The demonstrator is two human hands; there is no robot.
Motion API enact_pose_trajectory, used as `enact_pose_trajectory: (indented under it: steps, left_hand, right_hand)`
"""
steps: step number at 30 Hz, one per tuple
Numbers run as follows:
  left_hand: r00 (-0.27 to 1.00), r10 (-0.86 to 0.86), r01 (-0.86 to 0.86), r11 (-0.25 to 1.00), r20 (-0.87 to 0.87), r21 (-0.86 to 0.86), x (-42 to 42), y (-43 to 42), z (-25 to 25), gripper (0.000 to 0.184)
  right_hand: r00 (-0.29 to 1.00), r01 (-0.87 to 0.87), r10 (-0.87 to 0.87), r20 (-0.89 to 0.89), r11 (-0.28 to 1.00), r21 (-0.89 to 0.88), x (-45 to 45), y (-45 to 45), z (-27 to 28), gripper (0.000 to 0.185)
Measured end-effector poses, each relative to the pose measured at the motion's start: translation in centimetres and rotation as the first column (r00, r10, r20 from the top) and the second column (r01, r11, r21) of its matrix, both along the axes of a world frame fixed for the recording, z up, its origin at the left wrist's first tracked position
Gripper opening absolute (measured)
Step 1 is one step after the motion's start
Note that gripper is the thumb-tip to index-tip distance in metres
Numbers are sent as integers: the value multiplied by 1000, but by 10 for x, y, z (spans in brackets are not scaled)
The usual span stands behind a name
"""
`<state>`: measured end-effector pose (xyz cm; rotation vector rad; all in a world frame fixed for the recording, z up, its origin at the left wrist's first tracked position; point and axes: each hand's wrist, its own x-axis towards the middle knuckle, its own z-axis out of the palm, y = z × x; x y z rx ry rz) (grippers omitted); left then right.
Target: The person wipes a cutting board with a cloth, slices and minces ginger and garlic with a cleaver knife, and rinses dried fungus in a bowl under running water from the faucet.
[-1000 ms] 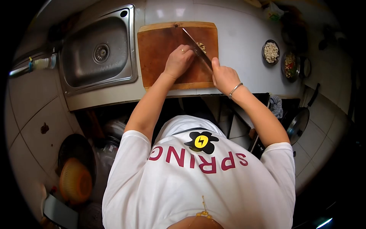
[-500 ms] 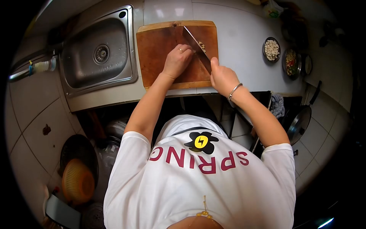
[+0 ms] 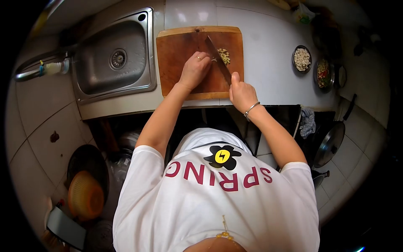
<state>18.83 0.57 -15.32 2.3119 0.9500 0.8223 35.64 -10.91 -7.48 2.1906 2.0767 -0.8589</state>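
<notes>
A wooden cutting board (image 3: 172, 50) lies on the counter. My right hand (image 3: 242, 93) is wrapped round the handle of a kitchen knife (image 3: 218, 61), whose blade slants across the board. My left hand (image 3: 195, 70) rests on the board just left of the blade, fingers curled and pressed together. Whatever those fingers hold is hidden. A few tiny pale bits (image 3: 214, 59) show between the fingertips and the blade. Right of the blade sits a small heap of chopped pale-yellow pieces (image 3: 225, 56).
A steel sink (image 3: 145, 80) with a tap (image 3: 42, 71) is left of the board. To the right stand a bowl of white cubes (image 3: 302, 59) and a bowl of mixed red and green pieces (image 3: 323, 74). A lidded pan (image 3: 330, 145) is lower right, an orange basket (image 3: 86, 195) lower left.
My right hand and the knife have come closer to my body, the handle swinging left. More of the chopped heap shows beside the blade. The whole view has shifted slightly.
</notes>
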Motion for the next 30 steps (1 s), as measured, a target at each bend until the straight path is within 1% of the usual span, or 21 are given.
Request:
enact_pose_trajectory:
  steps: [2,5,8,11,14,19,20,23,26,27,30]
  left_hand:
    - [1000,-11,11,1000,-14,-3,4,0,-2,13]
    - [1000,-5,5,1000,-25,-10,6,-2,-2,13]
    - [1000,-12,12,1000,-12,-1,6,-3,2,13]
    - [1000,-21,21,1000,8,3,5,1,0,12]
    - [999,-30,30,999,14,14,5,0,-3,12]
    - [999,-36,36,999,31,9,5,1,-6,11]
    - [999,-31,31,999,18,12,5,2,-7,11]
    - [999,-42,42,999,0,25,7,3,-6,12]
    - [999,-51,51,999,-11,12,3,1,-5,13]
    - [998,-61,61,998,-21,-3,2,1,-5,14]
    - [999,-49,48,998,-7,-42,1,-6,3,15]
  right_hand:
    - [1000,-25,25,1,1000,1,8,6,7,27]
    - [997,-57,59,40,996,-64,14,16,29,29]
    - [996,-80,82,33,995,-66,17,20,33,23]
    - [997,-65,67,31,995,-75,12,20,36,21]
    - [999,-42,44,12,991,-130,9,25,43,22]
    - [1000,2,-2,-3,999,-50,3,3,8,26]
    - [1000,8,-8,-2,999,-36,3,4,6,27]
    - [998,-51,50,-33,998,-24,12,15,17,30]
    - [998,3,-4,-55,1000,-14,-1,5,8,30]
    - [999,35,-35,-11,999,-26,-9,0,4,28]
    - [999,26,-26,-28,1000,4,-4,0,4,27]
